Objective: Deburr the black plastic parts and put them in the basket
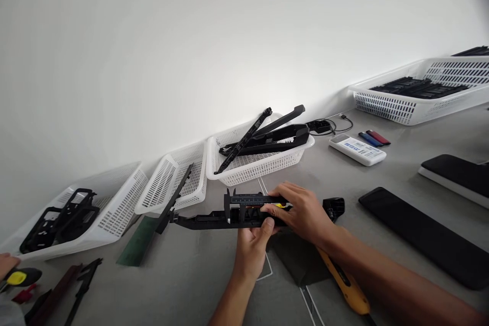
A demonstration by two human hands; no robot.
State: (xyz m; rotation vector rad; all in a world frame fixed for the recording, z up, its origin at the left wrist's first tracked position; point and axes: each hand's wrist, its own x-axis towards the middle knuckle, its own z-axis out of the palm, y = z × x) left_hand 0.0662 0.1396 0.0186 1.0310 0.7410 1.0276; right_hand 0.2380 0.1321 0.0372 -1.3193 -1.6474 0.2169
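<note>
A long black plastic part (202,220) lies crosswise in front of me, held from below by my left hand (252,249), its thumb pressed on the near edge. My right hand (303,209) is closed on a dark caliper (244,198), with its thumb at the slider. The caliper's jaws reach down onto the recessed middle of the black part, where a bit of yellow shows. Part of the black part is hidden behind my right hand. Beneath my right forearm lies a yellow-orange tool handle (349,293), beside a dark flat piece (301,260).
White baskets (263,170) stand along the wall, several holding black parts. A green sheet (138,242) lies at left. Another person's hand (7,265) appears at the far left edge. To the right are a white device (358,150), blue and red lighters (378,137) and a black slab (424,237).
</note>
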